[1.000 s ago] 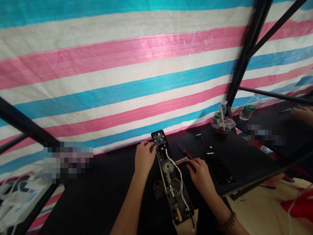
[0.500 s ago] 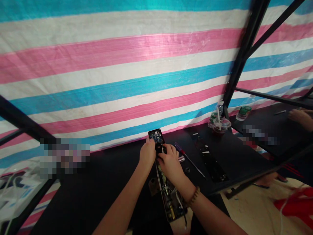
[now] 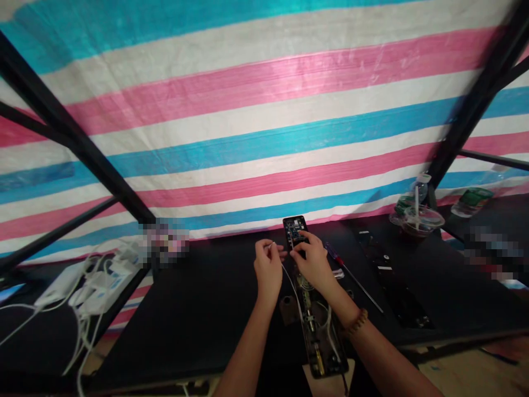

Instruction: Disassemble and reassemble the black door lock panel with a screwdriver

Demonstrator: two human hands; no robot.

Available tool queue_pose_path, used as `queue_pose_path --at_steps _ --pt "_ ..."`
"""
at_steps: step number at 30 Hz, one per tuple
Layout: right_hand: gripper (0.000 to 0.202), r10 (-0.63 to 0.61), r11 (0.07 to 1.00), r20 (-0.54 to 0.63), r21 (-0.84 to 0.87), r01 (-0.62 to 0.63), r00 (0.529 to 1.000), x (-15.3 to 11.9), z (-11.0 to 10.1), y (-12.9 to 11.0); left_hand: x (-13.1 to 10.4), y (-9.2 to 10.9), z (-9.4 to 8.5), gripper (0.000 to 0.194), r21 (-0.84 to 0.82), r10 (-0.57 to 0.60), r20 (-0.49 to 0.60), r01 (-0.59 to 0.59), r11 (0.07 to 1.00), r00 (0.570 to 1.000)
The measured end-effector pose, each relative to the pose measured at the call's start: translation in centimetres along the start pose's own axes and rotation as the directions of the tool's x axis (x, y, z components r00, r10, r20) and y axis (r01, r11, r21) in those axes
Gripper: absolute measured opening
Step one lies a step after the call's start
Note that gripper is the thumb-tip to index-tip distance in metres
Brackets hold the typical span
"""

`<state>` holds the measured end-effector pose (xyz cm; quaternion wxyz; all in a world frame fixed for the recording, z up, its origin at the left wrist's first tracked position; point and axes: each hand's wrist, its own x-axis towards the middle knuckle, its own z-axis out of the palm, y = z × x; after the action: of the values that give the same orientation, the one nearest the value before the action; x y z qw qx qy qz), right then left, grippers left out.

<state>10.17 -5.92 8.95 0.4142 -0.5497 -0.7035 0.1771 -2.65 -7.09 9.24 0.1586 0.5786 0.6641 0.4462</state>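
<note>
A long, narrow opened device (image 3: 313, 325) lies over the near table edge, with metal parts and wires inside and a circuit board (image 3: 295, 227) at its far end. My left hand (image 3: 268, 263) is left of the board, its fingers pinched on a thin white cable (image 3: 292, 284) that runs down along the device. My right hand (image 3: 313, 258) rests over the device just below the board, fingertips closed on something I cannot make out. A screwdriver (image 3: 355, 278) with a purple and red handle lies right of my right hand.
A long dark panel (image 3: 397, 286) lies at the right, with a plastic cup (image 3: 418, 221) and a bottle (image 3: 421, 187) behind it. A brown piece (image 3: 289, 310) is left of the device. White adapters and cables (image 3: 101, 284) sit far left. Black frame posts flank the table (image 3: 182, 314).
My left hand has left the device and now pinches the white cable beside it. My right hand stays at the board end. The view has turned left.
</note>
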Motion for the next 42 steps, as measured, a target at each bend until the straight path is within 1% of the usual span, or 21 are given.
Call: queue_pose_path --at_steps 1,2,3,4,6,7,8,9,10,12,14,16,18,20,24,27,31,35,39,40,42 --pt "0.008 -0.025 1.000 0.029 -0.001 0.025 0.999 0.4 -0.1 -0.3 -1.3 -0.6 0.1 0.023 -0.194 -0.109 -0.052 0.097 0.976 0.993" --pt "0.009 -0.059 0.998 0.075 -0.008 0.060 0.995 0.7 -0.3 -0.5 -2.7 -1.0 0.4 0.029 -0.342 -0.209 -0.086 0.168 0.924 0.974" --pt "0.011 -0.104 0.994 0.132 -0.019 0.107 0.986 1.0 -0.5 -0.6 -4.2 -1.4 0.7 0.038 -0.425 -0.264 -0.106 0.196 0.884 0.959" --pt "0.014 -0.153 0.986 0.191 -0.039 0.164 0.970 1.3 -0.7 -0.5 -5.8 -1.6 1.1 0.048 -0.459 -0.283 -0.099 0.208 0.864 0.954" --pt "0.018 -0.219 0.956 0.268 -0.134 0.261 0.938 1.9 -1.3 0.0 -9.0 -1.7 1.9 0.071 -0.444 -0.330 -0.087 0.260 0.857 0.940" --pt "0.019 -0.220 0.937 0.272 -0.209 0.281 0.937 2.1 -1.6 0.4 -10.4 -1.6 2.2 0.074 -0.427 -0.337 -0.065 0.279 0.860 0.939" --pt "0.022 -0.200 0.915 0.261 -0.295 0.276 0.944 2.3 -2.0 0.9 -11.8 -1.4 2.5 0.072 -0.387 -0.312 -0.027 0.278 0.879 0.950" --pt "0.026 -0.173 0.894 0.257 -0.365 0.261 0.951 2.5 -2.5 1.3 -13.0 -1.3 2.7 0.069 -0.314 -0.247 0.016 0.240 0.919 0.969" --pt "0.029 -0.146 0.875 0.262 -0.416 0.248 0.954 2.7 -2.8 1.6 -13.9 -1.1 2.8 0.062 -0.221 -0.158 0.087 0.174 0.960 0.984" --pt "0.028 -0.098 0.851 0.313 -0.465 0.242 0.945 3.0 -3.5 1.7 -15.3 -1.0 3.0 0.051 -0.091 -0.038 0.221 0.060 0.994 0.975" --pt "0.024 -0.028 0.835 0.377 -0.500 0.229 0.926 3.3 -3.8 1.2 -15.7 -1.1 3.3 0.051 -0.044 0.000 0.277 0.013 0.999 0.961" --pt "0.024 0.071 0.816 0.404 -0.550 0.179 0.912 3.6 -3.7 0.5 -15.6 -1.4 3.5 0.054 -0.051 -0.009 0.273 0.024 0.998 0.962" --pt "0.024 0.149 0.797 0.402 -0.590 0.131 0.904 4.0 -3.3 -0.1 -15.1 -1.6 3.9 0.057 -0.080 -0.030 0.262 0.052 0.995 0.964" --pt "0.024 0.174 0.787 0.396 -0.606 0.114 0.902 4.3 -2.9 -0.5 -14.8 -1.7 4.1 0.060 -0.108 -0.040 0.269 0.072 0.991 0.962" --pt "0.024 0.175 0.769 0.402 -0.626 0.130 0.899 4.7 -2.5 -0.6 -14.5 -1.7 4.5 0.063 -0.141 -0.048 0.278 0.090 0.986 0.959" --pt "0.023 0.157 0.757 0.409 -0.635 0.157 0.899 4.7 -2.6 -0.6 -14.5 -1.7 4.6 0.064 -0.147 -0.058 0.282 0.103 0.984 0.958" --pt "0.023 0.103 0.732 0.394 -0.652 0.198 0.913 5.1 -2.8 -0.5 -14.5 -1.8 4.6 0.065 -0.121 -0.065 0.292 0.104 0.987 0.954" --pt "0.019 0.013 0.719 0.419 -0.635 0.282 0.908 5.6 -2.8 0.2 -14.4 -1.7 4.6 0.065 -0.101 -0.075 0.312 0.111 0.989 0.947" --pt "0.027 -0.080 0.706 0.436 -0.610 0.360 0.896 5.1 -2.8 1.1 -14.4 -1.5 4.6 0.065 -0.086 -0.076 0.294 0.105 0.991 0.953" --pt "0.027 -0.107 0.701 0.422 -0.611 0.369 0.900 5.0 -2.9 1.3 -14.3 -1.4 4.6 0.066 -0.084 -0.075 0.292 0.104 0.991 0.953" --pt "0.023 -0.159 0.691 0.349 -0.629 0.357 0.923 5.0 -3.5 1.5 -14.3 -1.3 4.6 0.066 -0.080 -0.083 0.296 0.111 0.991 0.952"
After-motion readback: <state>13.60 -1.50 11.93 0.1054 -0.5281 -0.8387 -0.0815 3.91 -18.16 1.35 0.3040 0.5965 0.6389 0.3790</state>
